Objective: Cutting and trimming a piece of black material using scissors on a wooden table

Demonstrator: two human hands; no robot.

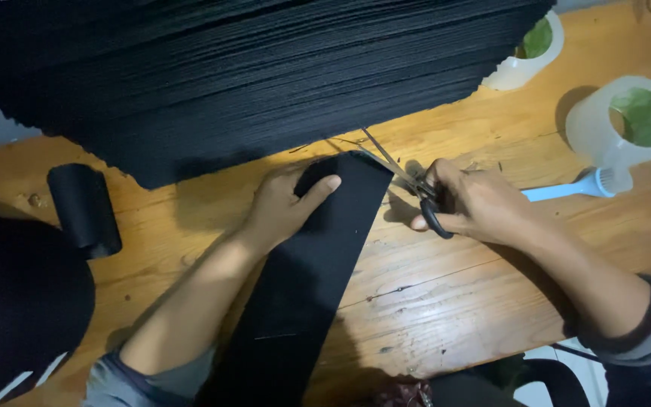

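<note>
Black fabric strip [303, 279] runs up the wooden table [446, 301], its top end pinned flat under the left hand [284, 207], fingers spread on the cloth. Right hand [476, 203] grips black-handled scissors [408, 185], blades parted at the strip's upper edge. Beyond looms a tall stack of black sheets [250, 75]. Two tape rolls [627, 120] and a light blue brush [574, 188] sit right; a black roll [83, 207] left.

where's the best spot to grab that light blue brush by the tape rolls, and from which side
Probably the light blue brush is best taken by its handle, the long flat part lying on the wooden table and pointing toward the right hand. Come from above and from the near side: the bristle head sits right against the big clear tape roll, which blocks the far end, while the handle lies bare.
</note>
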